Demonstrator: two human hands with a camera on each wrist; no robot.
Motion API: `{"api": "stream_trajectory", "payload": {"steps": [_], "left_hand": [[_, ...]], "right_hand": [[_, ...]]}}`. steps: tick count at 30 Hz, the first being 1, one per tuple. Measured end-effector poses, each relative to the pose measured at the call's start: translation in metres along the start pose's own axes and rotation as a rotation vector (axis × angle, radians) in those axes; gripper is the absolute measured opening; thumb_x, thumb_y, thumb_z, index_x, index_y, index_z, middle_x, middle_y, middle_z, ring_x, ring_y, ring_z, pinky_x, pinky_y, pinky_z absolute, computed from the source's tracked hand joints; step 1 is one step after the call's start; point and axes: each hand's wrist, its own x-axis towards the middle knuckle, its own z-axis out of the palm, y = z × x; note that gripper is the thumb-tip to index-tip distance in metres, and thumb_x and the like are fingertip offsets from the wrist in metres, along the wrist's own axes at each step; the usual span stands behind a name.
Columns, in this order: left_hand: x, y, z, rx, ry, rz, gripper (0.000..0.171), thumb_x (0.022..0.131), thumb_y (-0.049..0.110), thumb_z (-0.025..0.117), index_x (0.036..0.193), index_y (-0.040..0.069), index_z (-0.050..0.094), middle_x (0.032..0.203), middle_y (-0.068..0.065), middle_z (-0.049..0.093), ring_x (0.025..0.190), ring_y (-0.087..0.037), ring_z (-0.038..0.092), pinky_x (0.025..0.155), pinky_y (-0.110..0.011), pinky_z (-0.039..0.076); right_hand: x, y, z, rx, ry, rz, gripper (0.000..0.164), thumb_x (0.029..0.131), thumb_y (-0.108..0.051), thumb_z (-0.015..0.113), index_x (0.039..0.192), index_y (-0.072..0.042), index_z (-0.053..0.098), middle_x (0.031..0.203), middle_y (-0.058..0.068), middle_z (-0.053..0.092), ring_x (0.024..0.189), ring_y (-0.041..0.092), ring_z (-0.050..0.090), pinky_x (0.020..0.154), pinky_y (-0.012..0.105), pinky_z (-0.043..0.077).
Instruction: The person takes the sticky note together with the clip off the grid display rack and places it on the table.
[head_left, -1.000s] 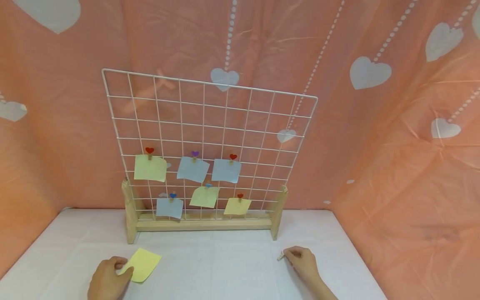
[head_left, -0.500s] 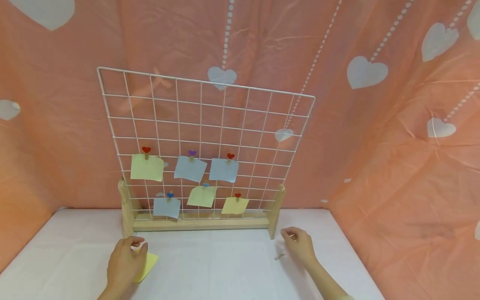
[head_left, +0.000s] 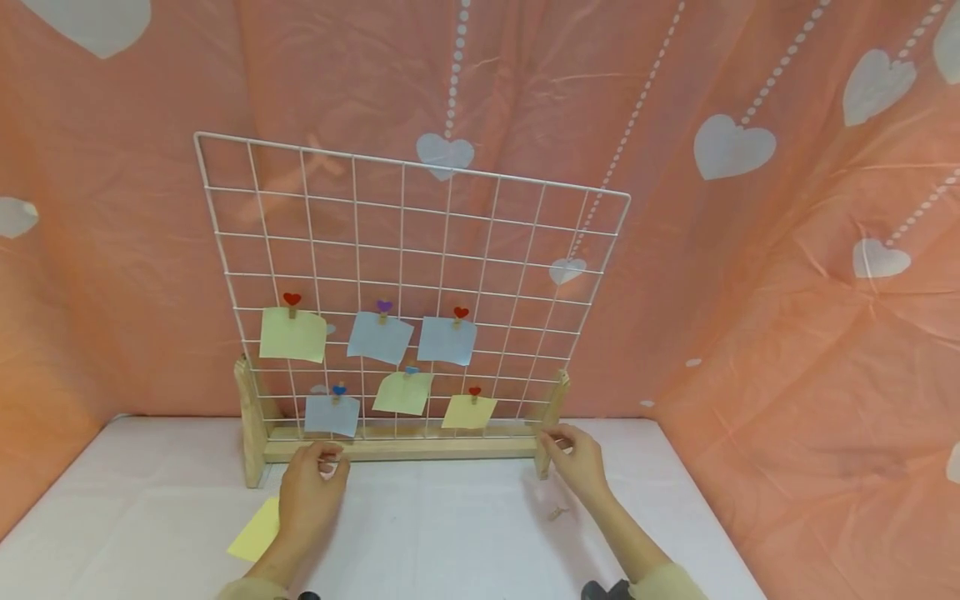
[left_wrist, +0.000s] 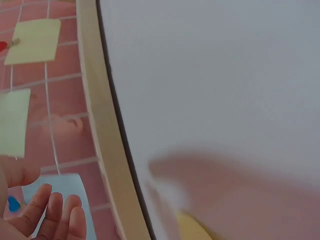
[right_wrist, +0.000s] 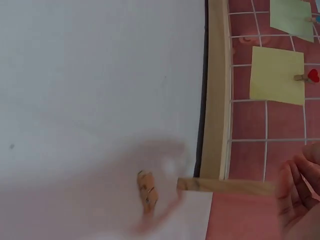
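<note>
While the head view covers the whole wire grid (head_left: 402,163), only the right wrist view shows the wooden clothespin (right_wrist: 147,192) plainly; it lies on the surface (head_left: 427,533) near the stand's right foot (head_left: 555,396). The yellow sticky note (head_left: 255,530) rests on the surface beside the left forearm (head_left: 288,550); the left wrist view catches just an edge. The left hand (head_left: 311,492) is before the crossbar (head_left: 442,450), thumb parted from fingers, grip slack, holding nothing. The right hand (head_left: 579,457) has loosely bent fingers, its grip vacant; contact with the foot cannot be determined.
</note>
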Motion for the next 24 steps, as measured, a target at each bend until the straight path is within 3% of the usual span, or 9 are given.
{"api": "stream_trajectory", "payload": {"steps": [7, 14, 24], "left_hand": [[0.002, 0.018, 0.026, -0.101, 0.004, 0.051, 0.014, 0.083, 0.002, 0.067, 0.094, -0.005, 0.065, 0.084, -0.013, 0.061, 0.079, -0.027, 0.059, 0.072, -0.032, 0.048], [0.003, 0.03, 0.049, -0.178, 0.0, 0.066, 0.012, 0.082, 0.002, 0.069, 0.091, -0.005, 0.065, 0.084, -0.013, 0.062, 0.08, -0.025, 0.06, 0.073, -0.029, 0.052], [0.006, 0.043, 0.072, -0.228, -0.026, 0.035, 0.013, 0.083, 0.001, 0.067, 0.093, -0.006, 0.065, 0.085, -0.015, 0.066, 0.082, -0.029, 0.063, 0.075, -0.035, 0.051]], "right_hand": [[0.008, -0.018, 0.014, 0.054, -0.001, -0.02, 0.018, 0.088, -0.015, 0.068, 0.101, -0.002, 0.071, 0.09, 0.011, 0.069, 0.079, 0.015, 0.058, 0.067, 0.022, 0.047], [0.015, -0.031, 0.027, 0.137, 0.029, -0.092, 0.017, 0.086, -0.012, 0.069, 0.098, 0.001, 0.07, 0.093, 0.015, 0.071, 0.076, 0.017, 0.062, 0.064, 0.019, 0.051], [0.024, -0.044, 0.041, 0.205, 0.045, -0.169, 0.013, 0.085, -0.006, 0.07, 0.095, 0.003, 0.071, 0.084, 0.016, 0.07, 0.072, 0.016, 0.062, 0.056, 0.015, 0.047]]}}
